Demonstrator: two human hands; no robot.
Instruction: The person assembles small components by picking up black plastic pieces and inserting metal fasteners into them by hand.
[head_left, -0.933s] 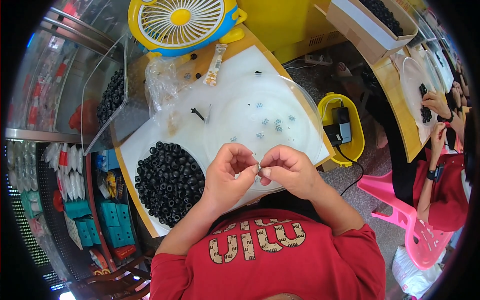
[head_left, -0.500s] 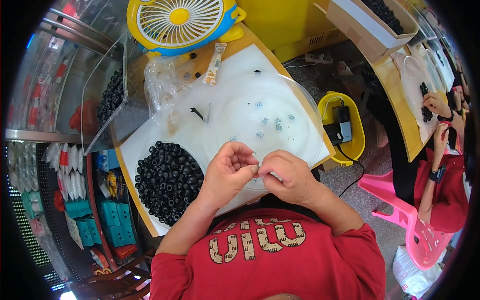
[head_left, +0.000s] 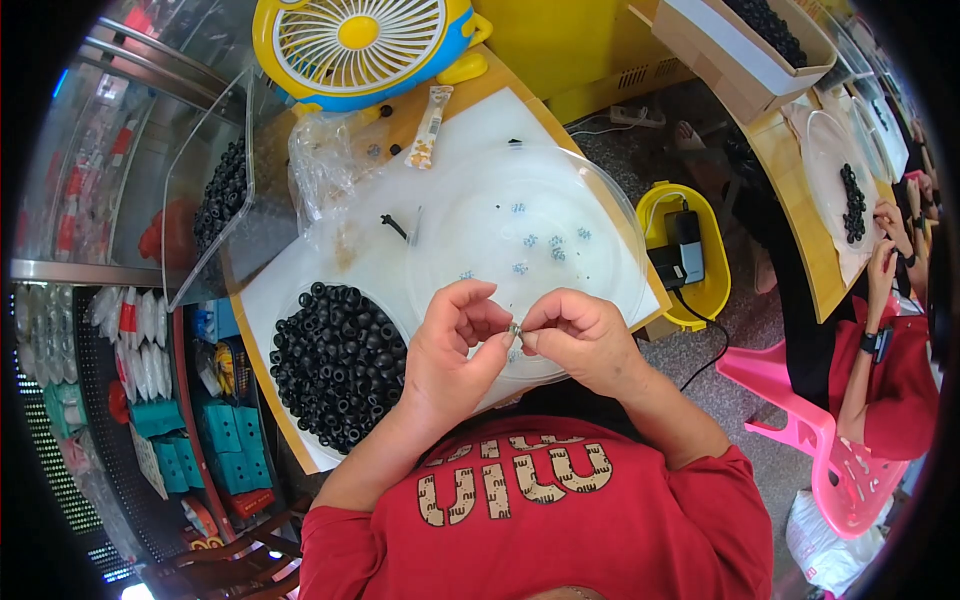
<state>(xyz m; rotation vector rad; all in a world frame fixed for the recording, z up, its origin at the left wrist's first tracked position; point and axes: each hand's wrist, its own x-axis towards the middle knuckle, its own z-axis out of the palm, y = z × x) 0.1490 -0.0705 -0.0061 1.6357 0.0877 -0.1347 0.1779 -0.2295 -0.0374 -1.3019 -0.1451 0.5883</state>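
Over the near edge of a clear round tray (head_left: 622, 235), my two hands meet fingertip to fingertip. A tiny shiny metallic piece (head_left: 514, 328) sits pinched between them, too small to name more exactly. My left hand (head_left: 450, 345) grips it with thumb and forefinger, the other fingers loosely curled. On the opposite side, my right hand (head_left: 585, 340) pinches it with thumb and fingertips. Several small clusters of silvery-blue bits (head_left: 557, 249) lie spread on the tray. Left of my left hand is a large pile of black ring-shaped pieces (head_left: 335, 365).
A yellow-and-blue fan (head_left: 360, 50) stands at the table's far end, near crumpled plastic bags (head_left: 325, 165) and a small packet (head_left: 430, 127). A clear bin (head_left: 210, 190) of black pieces is at left. Right are a yellow basket (head_left: 720, 290), a pink chair (head_left: 790, 400) and a co-worker's hands (head_left: 888, 240).
My fingertips have parted slightly, my right hand shifting a little right, and the metallic piece now shows between them. The co-worker's hand has drawn back from the black pieces at right.
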